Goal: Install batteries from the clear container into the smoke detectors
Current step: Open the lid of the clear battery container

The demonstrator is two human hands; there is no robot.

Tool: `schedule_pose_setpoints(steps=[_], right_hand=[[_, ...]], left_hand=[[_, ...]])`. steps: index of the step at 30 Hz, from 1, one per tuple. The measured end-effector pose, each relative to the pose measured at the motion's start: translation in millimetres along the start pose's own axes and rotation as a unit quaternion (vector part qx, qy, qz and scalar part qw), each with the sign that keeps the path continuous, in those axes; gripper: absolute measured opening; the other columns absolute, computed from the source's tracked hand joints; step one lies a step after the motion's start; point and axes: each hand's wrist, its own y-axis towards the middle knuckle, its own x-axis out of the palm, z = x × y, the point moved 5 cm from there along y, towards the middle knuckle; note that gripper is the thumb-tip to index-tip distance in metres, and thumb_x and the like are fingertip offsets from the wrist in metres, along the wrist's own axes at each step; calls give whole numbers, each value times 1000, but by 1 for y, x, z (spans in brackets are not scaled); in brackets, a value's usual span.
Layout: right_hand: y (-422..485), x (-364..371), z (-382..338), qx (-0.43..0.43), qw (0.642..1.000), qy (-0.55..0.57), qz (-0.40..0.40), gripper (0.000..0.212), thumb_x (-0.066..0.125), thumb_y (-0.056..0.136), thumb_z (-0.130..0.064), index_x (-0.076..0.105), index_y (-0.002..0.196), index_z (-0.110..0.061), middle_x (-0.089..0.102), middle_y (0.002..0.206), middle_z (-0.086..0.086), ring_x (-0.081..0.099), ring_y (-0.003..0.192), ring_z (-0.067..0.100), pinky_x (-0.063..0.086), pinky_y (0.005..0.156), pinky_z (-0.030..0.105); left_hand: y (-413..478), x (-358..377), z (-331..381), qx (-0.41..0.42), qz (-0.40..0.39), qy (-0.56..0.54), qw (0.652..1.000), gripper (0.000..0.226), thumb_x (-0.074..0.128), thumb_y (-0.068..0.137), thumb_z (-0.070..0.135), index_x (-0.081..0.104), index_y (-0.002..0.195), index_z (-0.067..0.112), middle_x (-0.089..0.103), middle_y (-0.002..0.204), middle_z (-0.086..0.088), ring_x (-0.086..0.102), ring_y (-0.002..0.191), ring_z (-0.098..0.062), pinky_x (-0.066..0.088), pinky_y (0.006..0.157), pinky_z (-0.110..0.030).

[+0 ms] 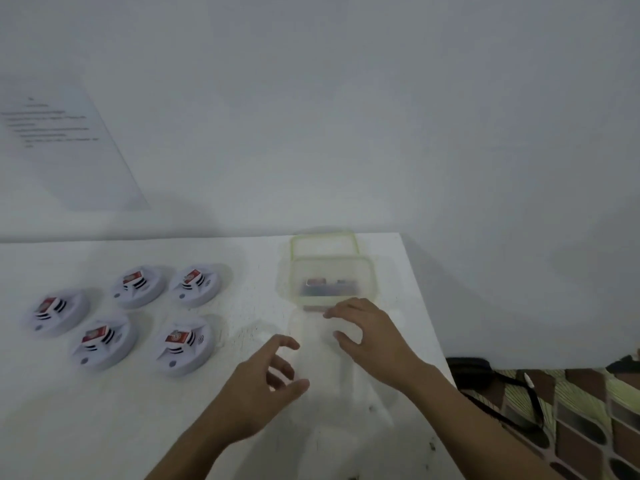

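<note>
Several white round smoke detectors [183,344] lie on the left half of the white table [104,427], each with a red battery [176,337] on top. The clear container [298,271] with a green rim stands at the back right, and a few batteries [316,282] lie inside it. My right hand [367,330] hovers just in front of the container with its fingers spread, fingertips near the front wall. My left hand [263,382] is lower and to the left, fingers loosely curled and holding nothing. The picture is blurred.
The container's green-rimmed lid [323,242] lies behind it against the white wall. A printed sheet [65,140] hangs on the wall at left. The table's right edge runs past my right forearm, with a patterned cloth and black cord [502,386] below it.
</note>
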Motion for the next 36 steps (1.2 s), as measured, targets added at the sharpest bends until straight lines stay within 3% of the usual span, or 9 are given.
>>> schedule_pose_setpoints(steps=[6,9,13,17,25,29,31,33,36], right_hand=[[-9,-3,0,11,998,-58,-14,71,57,78,16,63,131,-32,57,132,-18,49,121,3,31,100,5],[-17,-11,0,40,999,-11,-31,81,53,76,16,55,139,-35,52,124,-25,47,96,-6,34,85,4],[-32,-19,10,90,992,30,-89,73,59,79,3,51,135,-44,47,108,-18,51,71,14,46,65,19],[-51,-18,14,138,983,65,-105,62,68,77,-11,47,123,-47,48,104,-2,42,59,7,42,59,16],[-53,-22,17,159,979,81,-96,42,77,79,-22,50,105,-41,52,108,-10,57,80,10,54,69,23],[-31,-37,27,198,965,164,46,19,77,84,-44,63,89,-31,64,95,-8,63,79,12,49,66,13],[-14,-43,37,229,943,199,135,16,71,90,-41,64,87,-27,66,87,-3,60,73,14,51,69,25],[6,-44,50,267,922,216,179,16,66,94,-41,62,97,-26,66,94,0,59,79,16,50,70,32],[34,-41,63,299,913,208,182,33,62,94,-48,54,118,-26,59,115,5,59,98,19,44,73,28]], left_hand=[[-16,1,-14,-14,32,-18,999,31,71,92,31,57,114,50,72,101,6,74,80,-11,60,75,-22],[-9,-4,-15,19,64,9,998,23,67,95,31,65,107,50,73,96,11,73,75,-7,54,69,-15],[5,-9,-15,55,86,21,995,26,67,97,24,72,101,49,73,93,12,71,71,-8,49,62,-11],[21,-7,-10,81,91,28,992,30,65,98,22,75,96,50,72,91,17,68,72,-9,50,62,-13],[31,-4,-3,94,60,66,992,21,64,97,30,74,97,49,71,97,21,64,87,7,45,72,-9],[42,-22,2,70,75,-3,995,13,67,94,38,76,87,31,75,89,14,69,83,-6,53,76,-22],[56,-39,6,40,153,-87,984,16,65,95,36,70,84,25,74,83,7,69,80,-16,53,73,-28],[78,-49,1,-27,204,-189,960,17,63,97,39,65,92,23,73,90,-1,69,84,-22,53,73,-33],[116,-47,-5,-106,169,-315,928,28,59,99,43,60,115,20,70,107,-10,68,94,-26,55,76,-36]])
